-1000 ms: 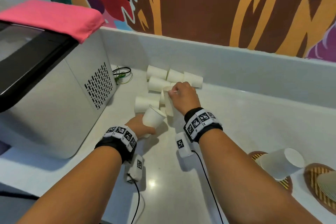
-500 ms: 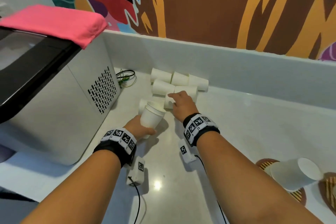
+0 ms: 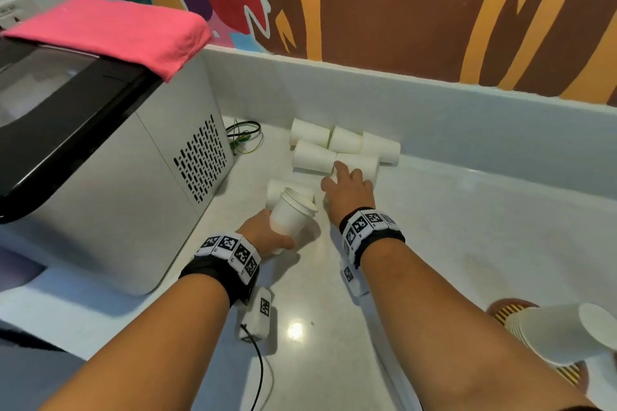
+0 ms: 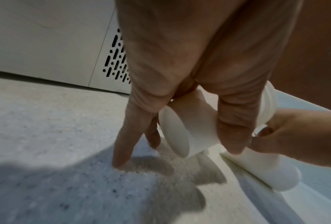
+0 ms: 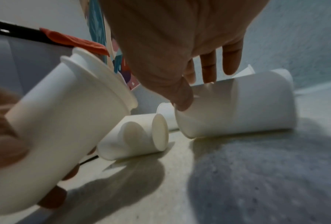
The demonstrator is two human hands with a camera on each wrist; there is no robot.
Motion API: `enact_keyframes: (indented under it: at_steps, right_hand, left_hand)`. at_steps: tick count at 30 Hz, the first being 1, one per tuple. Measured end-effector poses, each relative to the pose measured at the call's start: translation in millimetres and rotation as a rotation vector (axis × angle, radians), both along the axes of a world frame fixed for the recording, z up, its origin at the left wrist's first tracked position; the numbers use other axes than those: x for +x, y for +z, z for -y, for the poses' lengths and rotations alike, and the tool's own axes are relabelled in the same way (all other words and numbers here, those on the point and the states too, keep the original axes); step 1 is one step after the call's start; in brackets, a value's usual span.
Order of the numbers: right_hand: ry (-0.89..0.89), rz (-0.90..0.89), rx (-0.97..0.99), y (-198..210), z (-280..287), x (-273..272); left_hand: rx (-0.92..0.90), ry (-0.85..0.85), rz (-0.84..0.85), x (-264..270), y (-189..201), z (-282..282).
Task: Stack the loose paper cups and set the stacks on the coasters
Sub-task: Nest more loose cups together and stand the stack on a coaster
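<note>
My left hand [image 3: 267,237] grips a short stack of white paper cups [image 3: 292,215] near its base and tilts the mouth up and away; its base [image 4: 191,131] sits between the thumb and fingers. My right hand [image 3: 347,193] reaches into the pile of loose cups [image 3: 314,157] lying on their sides by the back wall. Its thumb [image 5: 180,97] presses the end of one lying cup [image 5: 247,109] and the fingers curl over its top. At the lower right another stack of cups [image 3: 561,334] leans on a striped round coaster [image 3: 500,310].
A grey appliance [image 3: 110,197] with a pink cloth [image 3: 110,30] on top stands at the left, close to the left hand. A coil of wire [image 3: 245,137] lies behind it. The raised white back wall [image 3: 434,110] bounds the counter [image 3: 450,243].
My right hand has come down from a cup it held up and reached farther into the pile, onto a lying cup. The left hand keeps the stack in about the same place.
</note>
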State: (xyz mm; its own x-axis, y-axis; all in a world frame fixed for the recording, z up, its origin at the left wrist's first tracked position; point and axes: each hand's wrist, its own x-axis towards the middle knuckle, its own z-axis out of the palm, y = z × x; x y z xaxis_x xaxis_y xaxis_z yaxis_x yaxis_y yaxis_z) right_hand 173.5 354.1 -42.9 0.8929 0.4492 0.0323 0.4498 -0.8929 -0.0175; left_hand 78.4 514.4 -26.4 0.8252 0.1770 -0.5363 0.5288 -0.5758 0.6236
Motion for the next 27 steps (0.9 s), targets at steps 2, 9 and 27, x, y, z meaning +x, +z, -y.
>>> enact_keyframes:
  at_steps: [2, 9, 27]
  right_hand:
    - [-0.010, 0.046, 0.045, 8, 3, 0]
    - [-0.041, 0.113, 0.445, 54, 8, -4]
    - [0.144, -0.371, 0.367, 21, -48, -28]
  left_hand:
    - [-0.004, -0.001, -0.004, 1, 1, 0]
    - [0.037, 0.004, -0.013, 0, -1, 3]
    - [-0.137, 0.325, 0.019, -35, -7, -51]
